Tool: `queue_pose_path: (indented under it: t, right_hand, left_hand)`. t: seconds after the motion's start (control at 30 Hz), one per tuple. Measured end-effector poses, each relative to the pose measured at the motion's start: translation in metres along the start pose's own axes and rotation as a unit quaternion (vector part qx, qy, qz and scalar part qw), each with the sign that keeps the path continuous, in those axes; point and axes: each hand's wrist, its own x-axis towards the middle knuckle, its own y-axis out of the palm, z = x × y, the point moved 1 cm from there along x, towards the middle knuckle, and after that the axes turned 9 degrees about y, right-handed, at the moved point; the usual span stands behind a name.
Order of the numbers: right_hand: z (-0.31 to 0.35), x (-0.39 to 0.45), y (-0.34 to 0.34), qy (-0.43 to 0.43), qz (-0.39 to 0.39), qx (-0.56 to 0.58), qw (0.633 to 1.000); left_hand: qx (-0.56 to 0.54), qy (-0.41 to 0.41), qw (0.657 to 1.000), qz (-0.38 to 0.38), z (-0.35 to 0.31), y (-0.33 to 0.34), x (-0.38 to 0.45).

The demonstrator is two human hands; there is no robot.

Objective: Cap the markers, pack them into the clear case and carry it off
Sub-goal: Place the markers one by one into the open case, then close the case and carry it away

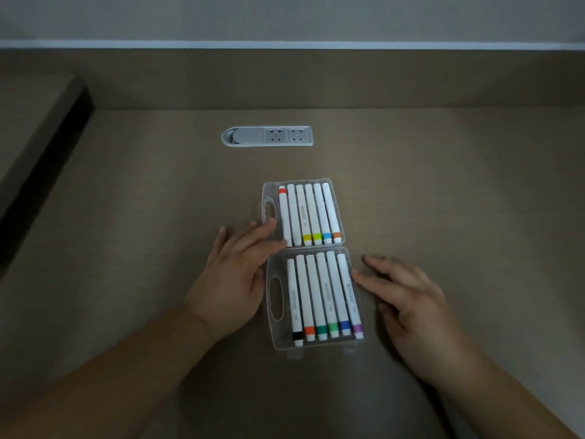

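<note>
My left hand (pixel 235 280) lies flat, fingers straight, its grip spread over the left edge of the clear case (pixel 311 264), fingertips reaching the far half. My right hand (pixel 408 299) rests loosely spread just beside the near half. The case lies open on the worktop (pixel 126 217), markers (pixel 319 296) filling both halves, a socket panel (pixel 267 136) beyond.

The open case (pixel 311 267) lies on the desk (pixel 443 185) between my hands, markers (pixel 308 217) in both halves, sockets (pixel 267 136) behind.

Twelve markers (pixel 316 264) lie in one open clear case (pixel 271 312), six in each half. Two hands (pixel 234 280) show, and two sockets (pixel 286 135).
</note>
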Motion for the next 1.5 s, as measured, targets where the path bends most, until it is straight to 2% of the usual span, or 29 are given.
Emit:
queue_pose_path:
  t: [0.2,0.37,0.43,0.57,0.63,0.73,0.83,0.93,0.97,1.03,1.17,1.23,1.33,1.43,1.5]
  right_hand:
    - [0.004,-0.002,0.006,-0.016,0.049,0.026,0.998]
    - [-0.003,-0.005,0.001,-0.007,0.089,0.034,0.995]
    - [-0.002,-0.007,-0.004,0.002,0.115,0.075,0.99]
    - [0.002,-0.011,-0.017,0.042,0.131,0.236,0.962]
    - [0.009,-0.012,-0.022,0.043,0.125,0.297,0.946]
    - [0.023,-0.011,-0.025,0.049,0.088,0.352,0.93]
    - [0.037,-0.007,-0.022,0.104,0.037,0.412,0.904]
    - [0.052,-0.001,-0.018,0.15,0.002,0.461,0.875]
    - [0.055,0.0,-0.016,0.165,-0.004,0.459,0.873]
    - [0.055,0.002,-0.009,0.182,-0.024,0.401,0.898]
    - [0.044,0.005,0.006,0.189,-0.061,0.197,0.96]
    - [0.041,0.005,0.012,0.192,-0.063,0.115,0.973]
    - [0.046,0.004,0.014,0.187,-0.073,0.025,0.979]
    - [0.05,0.005,0.017,0.206,-0.059,0.051,0.976]
    - [0.052,0.009,0.014,0.241,-0.05,0.156,0.957]
  left_hand:
    - [0.005,0.021,0.992,0.12,-0.001,-0.007,-0.014]
    - [-0.022,0.019,0.989,0.142,0.001,-0.008,-0.015]
    - [-0.045,0.012,0.987,0.152,-0.001,-0.01,-0.016]
    - [-0.089,0.009,0.985,0.145,-0.007,-0.012,-0.024]
    - [-0.111,0.003,0.988,0.108,-0.011,-0.008,-0.031]
    - [-0.166,-0.04,0.985,-0.024,-0.023,0.0,-0.04]
    - [-0.187,-0.08,0.968,-0.145,-0.046,0.004,-0.043]
    - [-0.223,-0.166,0.935,-0.221,-0.063,0.009,-0.044]
    - [-0.255,-0.192,0.918,-0.237,-0.065,0.011,-0.044]
    - [-0.265,-0.215,0.906,-0.251,-0.068,0.013,-0.042]
    - [-0.196,-0.255,0.919,-0.228,-0.066,0.015,-0.035]
    - [-0.166,-0.264,0.932,-0.183,-0.066,0.014,-0.031]
    - [-0.176,-0.25,0.944,-0.128,-0.066,0.011,-0.025]
    - [-0.219,-0.257,0.937,-0.09,-0.062,0.006,-0.017]
    - [-0.278,-0.274,0.918,-0.074,-0.058,0.005,-0.011]
